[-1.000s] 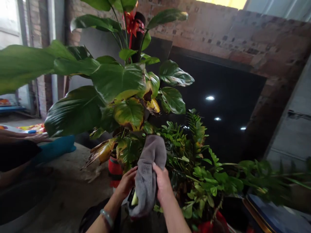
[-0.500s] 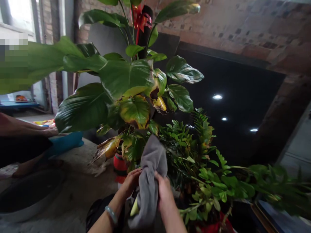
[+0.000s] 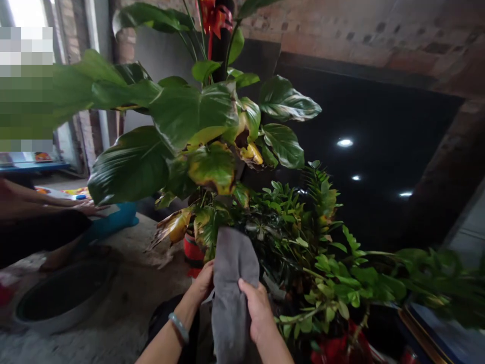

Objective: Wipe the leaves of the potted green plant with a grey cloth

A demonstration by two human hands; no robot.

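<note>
In the head view, a long grey cloth (image 3: 234,293) hangs between my hands in front of the plants. My left hand (image 3: 204,282) grips its left edge, with the fingers partly hidden behind it. My right hand (image 3: 258,308) holds its right edge, the thumb lying on the front face. Just beyond the cloth stands a tall plant with broad green leaves (image 3: 195,114). Some of its lower leaves (image 3: 178,226) are yellow and brown at the edges. A red and black pot (image 3: 193,250) shows at its base.
To the right, smaller leafy plants (image 3: 333,273) spread low, with red wrapping (image 3: 341,349) below. A dark glossy panel (image 3: 367,126) leans against the brick wall (image 3: 364,30). At left are a wide basin (image 3: 64,298) on the floor, a seated person's arm (image 3: 41,199) and a blue object (image 3: 115,222).
The cloth has gone from bunched and twisted to flatter and straighter, its top end lower. A yellow-green patch beside it is no longer seen. Both hands still hold it; the view has shifted slightly.
</note>
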